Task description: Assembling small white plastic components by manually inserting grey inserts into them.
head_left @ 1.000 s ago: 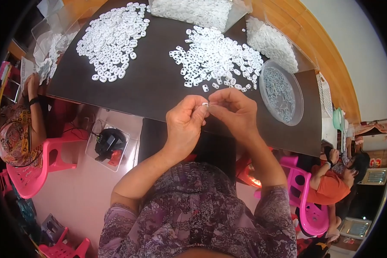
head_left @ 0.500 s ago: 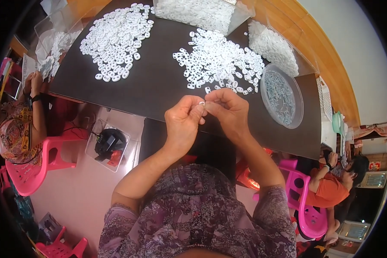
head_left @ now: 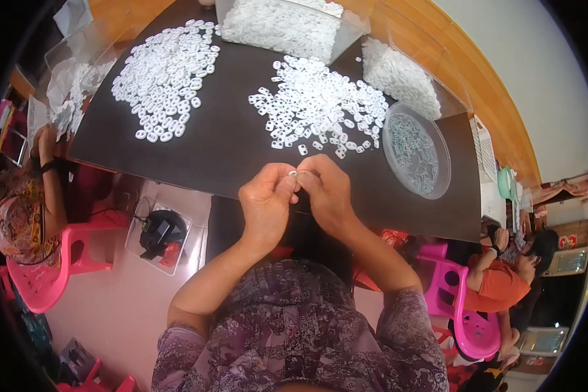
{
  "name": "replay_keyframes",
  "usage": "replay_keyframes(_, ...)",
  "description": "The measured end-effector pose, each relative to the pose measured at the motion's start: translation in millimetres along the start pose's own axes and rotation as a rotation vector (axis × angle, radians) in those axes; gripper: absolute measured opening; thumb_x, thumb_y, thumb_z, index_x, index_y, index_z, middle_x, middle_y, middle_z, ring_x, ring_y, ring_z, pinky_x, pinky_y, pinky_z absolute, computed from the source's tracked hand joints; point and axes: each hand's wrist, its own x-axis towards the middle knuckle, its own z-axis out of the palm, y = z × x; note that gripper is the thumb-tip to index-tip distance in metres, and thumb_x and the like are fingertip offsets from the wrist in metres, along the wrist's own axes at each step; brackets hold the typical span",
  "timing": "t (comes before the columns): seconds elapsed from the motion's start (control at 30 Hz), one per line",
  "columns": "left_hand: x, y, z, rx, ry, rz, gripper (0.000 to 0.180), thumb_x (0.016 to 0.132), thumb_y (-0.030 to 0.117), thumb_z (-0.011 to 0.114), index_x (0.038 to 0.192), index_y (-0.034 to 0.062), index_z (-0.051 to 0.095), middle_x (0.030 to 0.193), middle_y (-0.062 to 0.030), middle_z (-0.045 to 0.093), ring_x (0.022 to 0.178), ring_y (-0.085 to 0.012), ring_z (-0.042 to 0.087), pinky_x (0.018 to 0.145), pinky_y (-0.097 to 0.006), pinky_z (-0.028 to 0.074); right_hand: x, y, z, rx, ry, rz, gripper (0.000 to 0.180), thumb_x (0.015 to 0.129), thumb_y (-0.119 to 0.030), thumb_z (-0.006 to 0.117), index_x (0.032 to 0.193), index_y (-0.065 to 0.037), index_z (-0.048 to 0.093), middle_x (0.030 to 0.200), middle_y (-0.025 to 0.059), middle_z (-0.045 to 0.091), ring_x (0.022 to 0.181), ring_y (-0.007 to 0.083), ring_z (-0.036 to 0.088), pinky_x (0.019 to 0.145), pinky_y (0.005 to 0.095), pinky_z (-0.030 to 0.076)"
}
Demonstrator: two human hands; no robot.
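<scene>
White piece (head_left: pixel 293 173) was held at the fingertips, apparently over the near edge of the dark table (head_left: pixel 242 163). Left hand (head_left: pixel 266 199): thumb and forefinger pinched it. Right hand (head_left: pixel 328 199): thumb and forefinger were drawn together against its right side; whether they gripped the piece or something smaller could not be told.

Handling, by judgement: very light, probably stiff plastic, smooth enough to slip, unlikely to break under finger pressure. Best hold: two opposite outer sides, leaving its face free.

Orientation: only a small white patch showed between the fingers, so neither its long axis nor its facing could be read. Loose pieces in the near pile (head_left: pixel 323 108), presumably the same kind, were short oblongs with holes, lying at mixed angles. A round dish (head_left: pixel 446 166) of metal bits stood right of that pile.
</scene>
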Motion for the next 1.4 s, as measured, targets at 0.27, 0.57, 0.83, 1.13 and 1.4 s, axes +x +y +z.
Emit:
replay_keyframes(0.27, 8.9, 5.1, -5.9, -0.199, -0.009, -0.168, 0.007, 0.087, 0.003, 0.057, 0.09, -0.0021, 0.06, 0.075, -0.0059, 0.062, 0.061, -0.0078, 0.055, 0.057, -0.02, 0.046, 12.5, 3.2, -38.0, -0.175, 0.145, -0.081, 0.009, 0.085, -0.006, 0.056, 0.088, 0.0, 0.063, 0.083, 0.0071, 0.062, 0.079, 0.0139, 0.058, 0.072, 0.026, 0.046)
replay_keyframes(0.57, 11.9, 4.5, -2.4, -0.204, -0.018, -0.183, 0.01, 0.087, 0.007, 0.06, 0.091, -0.0017, 0.061, 0.074, -0.0071, 0.063, 0.057, -0.0076, 0.055, 0.056, -0.019, 0.045, 40.1, 53.6, -88.6, -0.876, 0.193, -0.384, 0.018, 0.068, -0.005, 0.069, 0.085, -0.007, 0.065, 0.075, 0.0092, 0.058, 0.076, 0.0277, 0.053, 0.067, 0.0366, 0.043)
replay_keyframes(0.83, 13.7, 5.1, -1.7, -0.205, -0.026, -0.188, 0.01, 0.087, 0.008, 0.06, 0.091, -0.0015, 0.061, 0.075, -0.0079, 0.064, 0.057, -0.008, 0.055, 0.056, -0.019, 0.045, 42.3, 49.6, -85.6, -0.861, 0.123, -0.34, 0.015, 0.068, -0.004, 0.068, 0.08, -0.004, 0.06, 0.071, 0.01, 0.054, 0.071, 0.0291, 0.053, 0.064, 0.0378, 0.043)
replay_keyframes(1.13, 15.0, 6.4, 1.0, -0.248, -0.023, -0.218, 0.011, 0.087, 0.008, 0.059, 0.093, -0.0015, 0.06, 0.076, -0.0082, 0.064, 0.058, -0.0084, 0.056, 0.057, -0.02, 0.045, 18.6, 5.9, -59.3, -0.375, 0.047, -0.056, 0.013, 0.077, -0.007, 0.067, 0.085, -0.002, 0.058, 0.072, 0.005, 0.056, 0.064, 0.0128, 0.051, 0.058, 0.0254, 0.042)
replay_keyframes(1.4, 17.0, 12.5, 4.7, -0.297, -0.003, -0.132, 0.009, 0.088, 0.003, 0.055, 0.094, -0.0025, 0.058, 0.08, -0.0074, 0.061, 0.068, -0.0097, 0.056, 0.063, -0.021, 0.046, 14.7, -10.4, -40.1, -0.183, -0.083, -0.086, 0.016, 0.078, -0.006, 0.067, 0.092, -0.002, 0.061, 0.079, 0.0018, 0.059, 0.07, 0.007, 0.051, 0.061, 0.0222, 0.042)
